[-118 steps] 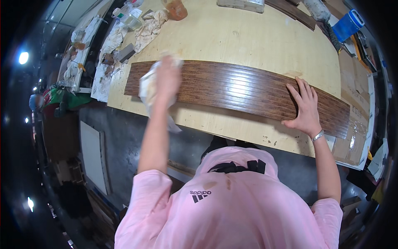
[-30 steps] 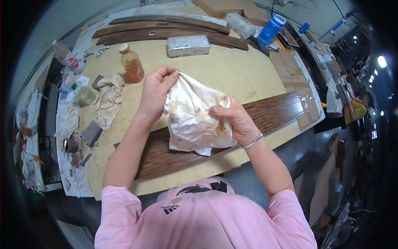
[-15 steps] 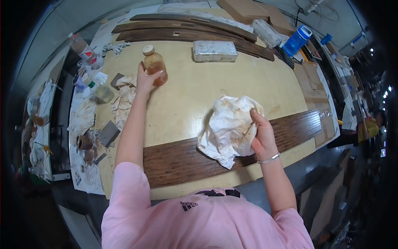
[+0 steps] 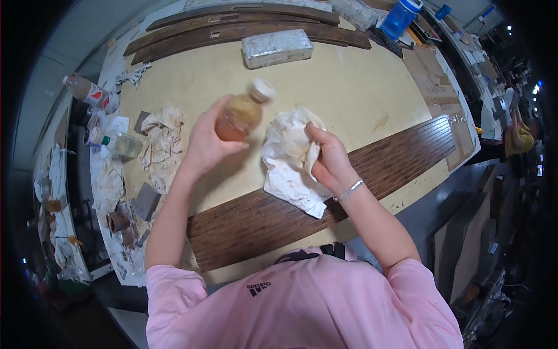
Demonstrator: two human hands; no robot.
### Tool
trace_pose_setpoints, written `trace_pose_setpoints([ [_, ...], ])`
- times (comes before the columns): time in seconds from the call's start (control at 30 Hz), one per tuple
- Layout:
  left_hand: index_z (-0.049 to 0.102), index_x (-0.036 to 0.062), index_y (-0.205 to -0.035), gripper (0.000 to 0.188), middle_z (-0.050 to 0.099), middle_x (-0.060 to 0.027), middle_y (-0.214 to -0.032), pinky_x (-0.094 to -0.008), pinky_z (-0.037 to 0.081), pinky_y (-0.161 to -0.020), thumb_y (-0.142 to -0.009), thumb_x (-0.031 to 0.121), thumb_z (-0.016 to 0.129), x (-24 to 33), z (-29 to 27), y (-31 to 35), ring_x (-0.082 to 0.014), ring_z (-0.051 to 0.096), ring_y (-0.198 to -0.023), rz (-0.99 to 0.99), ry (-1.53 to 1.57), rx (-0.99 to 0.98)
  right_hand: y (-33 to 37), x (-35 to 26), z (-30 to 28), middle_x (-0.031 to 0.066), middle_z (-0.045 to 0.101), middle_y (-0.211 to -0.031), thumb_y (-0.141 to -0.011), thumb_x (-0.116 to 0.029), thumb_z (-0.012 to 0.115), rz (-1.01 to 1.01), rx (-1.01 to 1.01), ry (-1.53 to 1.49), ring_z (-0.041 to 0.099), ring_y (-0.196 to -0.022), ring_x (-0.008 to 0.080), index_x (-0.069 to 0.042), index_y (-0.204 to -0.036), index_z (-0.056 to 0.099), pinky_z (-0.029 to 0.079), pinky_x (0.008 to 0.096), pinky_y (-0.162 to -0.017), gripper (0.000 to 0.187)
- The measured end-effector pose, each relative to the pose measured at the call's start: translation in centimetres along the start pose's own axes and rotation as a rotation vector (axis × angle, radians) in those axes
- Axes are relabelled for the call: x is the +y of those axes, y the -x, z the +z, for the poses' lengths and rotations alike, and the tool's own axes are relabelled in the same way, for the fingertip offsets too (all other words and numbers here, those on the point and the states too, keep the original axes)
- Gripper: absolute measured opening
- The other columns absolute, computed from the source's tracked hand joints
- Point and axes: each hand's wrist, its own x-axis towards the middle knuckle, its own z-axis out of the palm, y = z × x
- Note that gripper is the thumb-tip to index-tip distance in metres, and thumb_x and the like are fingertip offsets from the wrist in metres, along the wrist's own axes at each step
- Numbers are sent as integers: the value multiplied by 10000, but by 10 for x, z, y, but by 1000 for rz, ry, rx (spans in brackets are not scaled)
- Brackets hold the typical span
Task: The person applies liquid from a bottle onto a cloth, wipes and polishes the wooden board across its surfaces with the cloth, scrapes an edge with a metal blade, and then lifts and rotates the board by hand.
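My left hand point(image 4: 209, 139) is wrapped round a clear plastic bottle point(image 4: 239, 118) of amber-brown liquid. The bottle tilts to the right, its white cap point(image 4: 263, 90) slightly blurred. A stained white rag point(image 4: 290, 157) hangs from my right hand point(image 4: 332, 157), pinched between thumb and fingers. Beneath the rag, a dark brown grooved wood board point(image 4: 261, 227) lies slantwise across the near side of the table point(image 4: 343, 87). The rag covers part of the board's far edge.
Several dark wood strips point(image 4: 244, 38) lie along the far edge, behind a wrapped block point(image 4: 277, 49). A crumpled stained cloth point(image 4: 163, 139), a sanding block point(image 4: 146, 200), a green-capped bottle point(image 4: 125, 145) and a brown-stained cup point(image 4: 118, 221) sit at left. A blue jug point(image 4: 400, 18) stands far right.
My left hand has lifted the bottle off the table and brought it nearer, tilting it toward the rag. My right hand has shifted left with the rag. The whole view has turned slightly.
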Motion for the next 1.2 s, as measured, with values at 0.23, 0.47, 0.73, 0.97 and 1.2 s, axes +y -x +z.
trace_pose_setpoints([
  [0.23,606,119,-1297,813,588,-77,-993,-396,448,-855,-529,142,871,15,-7,32,-283,546,-937,128,-592,-160,1,16,8,213,506,-1410,-1075,-243,360,100,-91,-73,537,-1285,348,49,-1413,393,450,491,-1100,447],
  [0.47,664,163,-1212,635,586,-64,-911,-384,419,-759,-598,131,820,10,-12,41,-251,567,-895,193,-780,-99,-2,24,-5,229,546,-1328,-1078,-230,361,89,-111,-118,596,-1206,339,99,-1354,419,513,476,-1035,432],
  [0.73,662,148,-1211,657,580,-64,-911,-398,435,-771,-576,116,828,22,-16,43,-259,571,-902,165,-736,-104,0,26,-4,220,565,-1311,-1075,-210,366,122,-93,-106,609,-1193,320,104,-1349,432,517,442,-1035,422],
  [0.97,672,149,-1181,607,580,-67,-894,-392,434,-742,-592,92,807,41,-14,50,-259,577,-872,194,-731,-139,1,30,-5,220,574,-1300,-1075,-210,370,111,-108,-79,618,-1178,304,103,-1340,448,519,428,-1031,417],
  [1.2,657,128,-1214,717,568,-78,-886,-405,440,-774,-529,132,868,16,-15,52,-282,565,-889,126,-708,-93,0,27,-7,226,571,-1316,-1076,-219,361,128,-107,-89,619,-1183,306,100,-1352,441,520,428,-1029,429],
])
